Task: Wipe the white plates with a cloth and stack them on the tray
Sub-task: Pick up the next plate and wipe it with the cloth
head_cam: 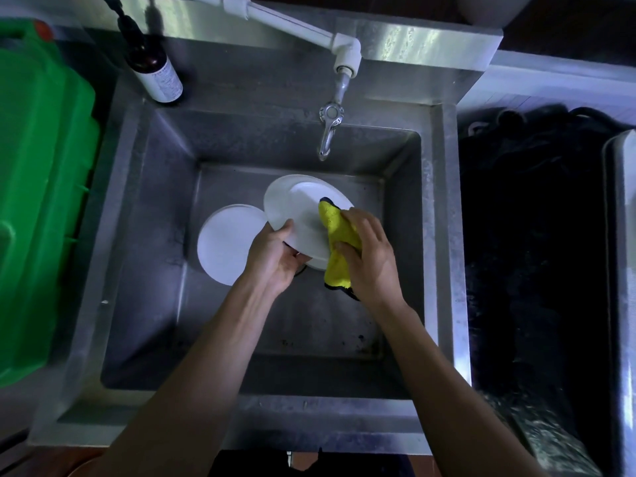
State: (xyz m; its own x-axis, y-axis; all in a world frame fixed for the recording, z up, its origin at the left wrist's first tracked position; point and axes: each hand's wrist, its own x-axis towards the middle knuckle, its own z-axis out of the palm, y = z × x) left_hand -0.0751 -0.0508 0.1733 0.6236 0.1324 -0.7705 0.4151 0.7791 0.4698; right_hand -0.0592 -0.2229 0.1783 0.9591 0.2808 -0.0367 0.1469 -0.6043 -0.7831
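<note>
My left hand (273,258) grips the near left rim of a white plate (296,210), holding it tilted above the steel sink (144,208). A yellow cloth (335,242) with a dark edge is pressed against the plate's right side by my right hand (370,251), whose fingers close over it. Another white plate (227,242) lies flat on the sink floor to the left, partly under the held plate. The metal edge of a tray (619,270) shows at the far right.
A tap (328,132) on a white pipe hangs over the sink's back. A dark bottle (155,67) stands at the back left corner. A green plastic container (38,201) fills the left side. Dark material (530,235) lies right of the sink.
</note>
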